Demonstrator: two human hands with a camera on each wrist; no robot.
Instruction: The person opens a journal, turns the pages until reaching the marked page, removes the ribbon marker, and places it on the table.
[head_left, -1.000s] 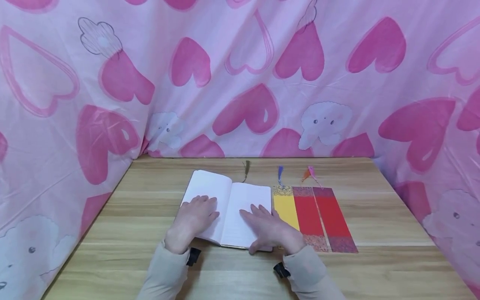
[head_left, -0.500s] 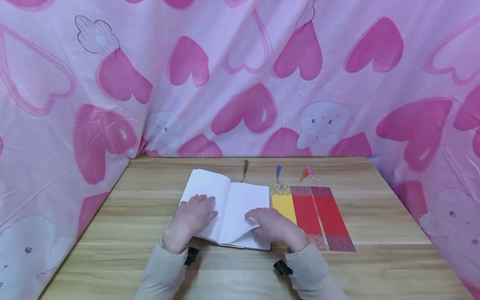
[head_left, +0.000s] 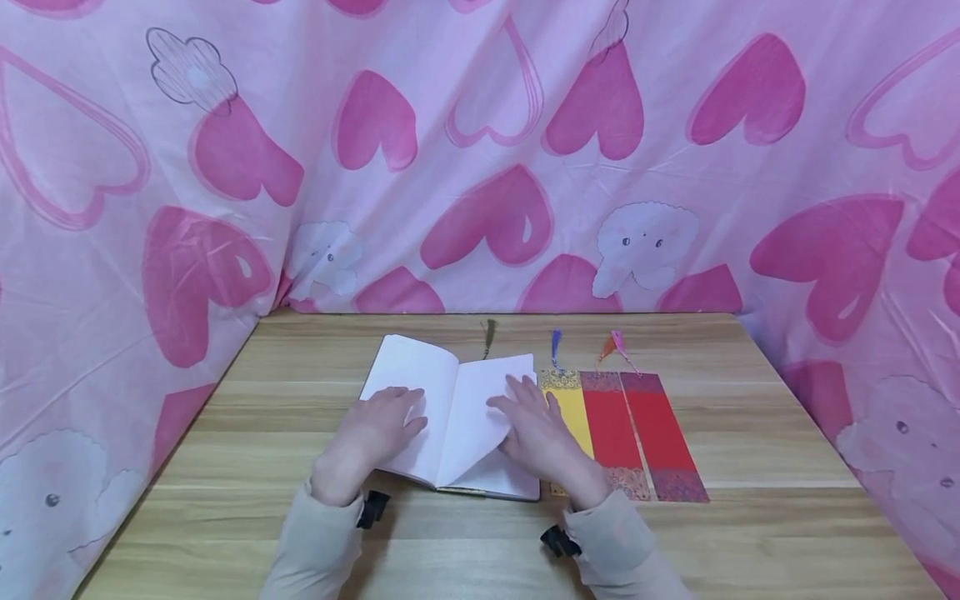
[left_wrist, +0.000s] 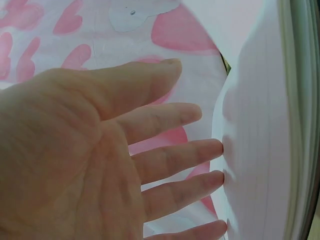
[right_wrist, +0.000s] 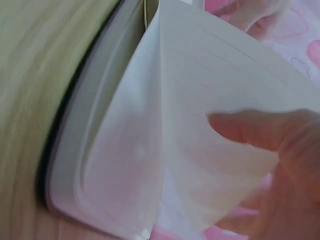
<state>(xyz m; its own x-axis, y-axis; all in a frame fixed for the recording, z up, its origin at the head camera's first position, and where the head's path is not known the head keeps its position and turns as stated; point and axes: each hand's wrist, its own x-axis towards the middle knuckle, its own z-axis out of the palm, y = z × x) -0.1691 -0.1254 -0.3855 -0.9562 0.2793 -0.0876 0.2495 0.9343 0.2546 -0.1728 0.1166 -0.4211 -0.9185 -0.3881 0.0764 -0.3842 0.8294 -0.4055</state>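
Note:
An open notebook [head_left: 416,358] with blank-looking pages lies on the wooden table, its pages faintly lined in the wrist views. My left hand [head_left: 375,429] rests on the left page; in the left wrist view its straight fingertips touch the paper. On the other side, my right hand [head_left: 546,437] holds a right-hand page [head_left: 472,417] by its outer part, thumb beneath and fingers above. That page's near corner is raised in a slant off the stack. The right wrist view shows the thumb [right_wrist: 250,129] against the page's underside, with the other fingers partly hidden behind the paper.
Right of the notebook lie a yellow bookmark [head_left: 567,408] and two red bookmarks, one in the middle [head_left: 615,425] and one outermost [head_left: 663,425], with tassels at their far ends. An olive tassel [head_left: 491,333] shows beyond the notebook. Pink heart-print cloth [head_left: 480,200] surrounds the table.
The right hand has gone from lying flat on the right page to lifting it; the page's near corner has risen and swung leftward. The left hand stays on the left page.

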